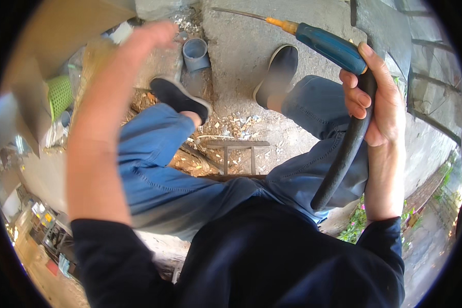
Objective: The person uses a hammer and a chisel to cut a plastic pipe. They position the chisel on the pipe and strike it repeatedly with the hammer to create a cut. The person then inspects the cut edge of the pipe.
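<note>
In my right hand (374, 97) is a thick curved black hose (339, 154), its lower end hanging over my right thigh. The same hand's fingers close around the butt of a screwdriver-like tool (326, 46) with a teal handle, a yellow-orange collar and a thin metal shaft pointing left. Whether the hose and the handle are joined is hidden at the grip. My left hand (159, 35) reaches out to the upper left, smeared by motion. It is nearest to a small blue-grey cup-like container (195, 53) on the ground; its fingers cannot be made out.
Between my legs stands a small wooden frame (237, 145) above scattered chips and debris (238, 126). My dark shoes (177, 97) rest on rough concrete. At the left are a green mesh basket (60, 96) and clutter; pink-flowered plants (355, 225) grow at the right.
</note>
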Tool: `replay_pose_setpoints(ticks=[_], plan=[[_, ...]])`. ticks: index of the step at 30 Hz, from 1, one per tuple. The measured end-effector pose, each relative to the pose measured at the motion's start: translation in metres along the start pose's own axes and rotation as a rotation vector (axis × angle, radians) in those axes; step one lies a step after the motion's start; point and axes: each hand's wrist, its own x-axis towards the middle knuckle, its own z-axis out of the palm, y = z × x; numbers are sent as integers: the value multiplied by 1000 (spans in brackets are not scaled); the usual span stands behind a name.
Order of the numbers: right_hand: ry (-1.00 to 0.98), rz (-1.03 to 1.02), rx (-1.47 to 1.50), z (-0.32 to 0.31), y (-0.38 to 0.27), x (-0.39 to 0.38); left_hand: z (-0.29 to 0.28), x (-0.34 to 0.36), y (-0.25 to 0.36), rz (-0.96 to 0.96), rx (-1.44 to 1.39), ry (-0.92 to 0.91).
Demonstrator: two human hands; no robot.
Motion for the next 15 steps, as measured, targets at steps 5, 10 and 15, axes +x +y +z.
replay_pose_setpoints(ticks=[5,10,15], plan=[[26,60,-52,4,1,2,-50,-29,-47,42,-236,375],[122,118,-197,16,9,14,16,-16,-11,2,-695,572],[252,149,-429,6,31,39,65,-19,84,377,-869,1016]])
